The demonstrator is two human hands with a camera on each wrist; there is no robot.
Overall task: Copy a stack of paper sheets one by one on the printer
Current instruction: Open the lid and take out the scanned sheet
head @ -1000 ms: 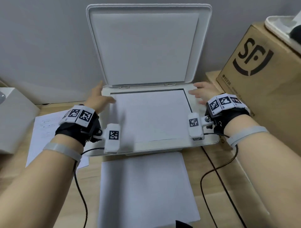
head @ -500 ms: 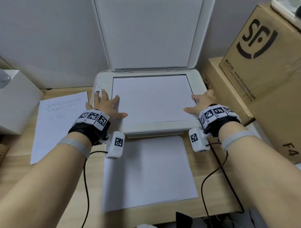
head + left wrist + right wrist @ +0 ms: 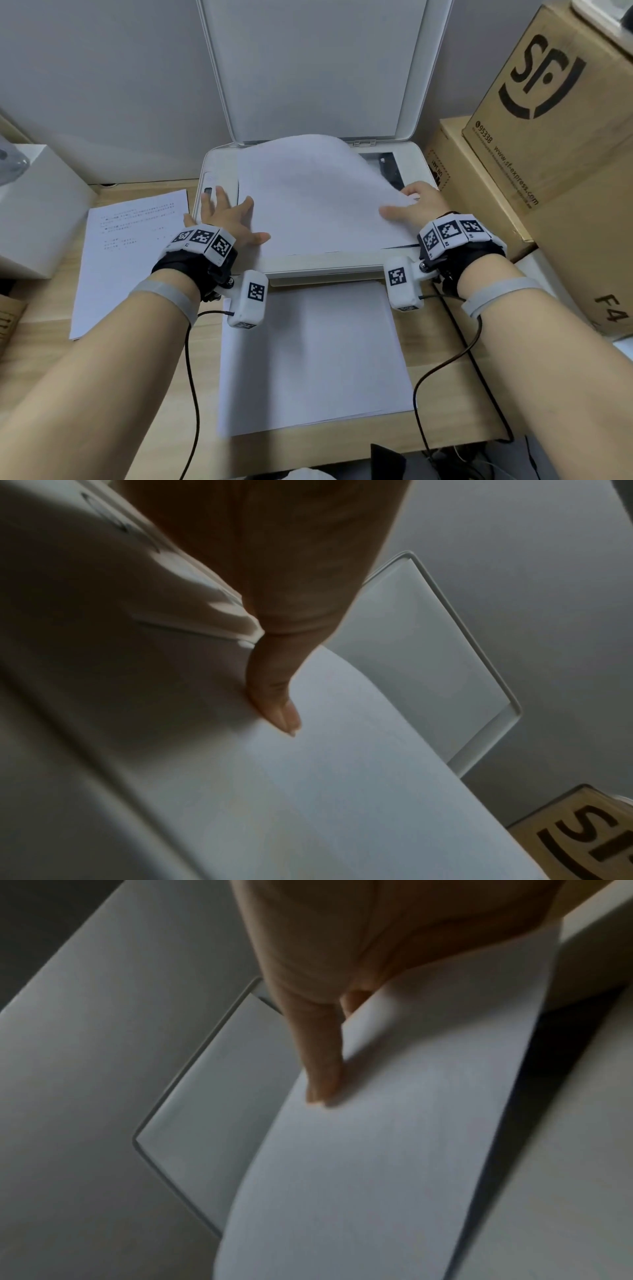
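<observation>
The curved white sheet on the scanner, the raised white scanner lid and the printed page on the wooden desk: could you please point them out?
curved white sheet (image 3: 318,198), head view, middle
raised white scanner lid (image 3: 318,68), head view, inner face
printed page (image 3: 126,260), head view, centre

Both forearms reach forward, wrists level. Left hand (image 3: 230,219) flat, palm down, fingers spread and straight, thumb (image 3: 274,696) stretched out to the right and pressing down. Right hand (image 3: 416,209) palm down, thumb (image 3: 322,1066) on top, other fingers curled under in a pinch. Marker bands on both wrists.
</observation>
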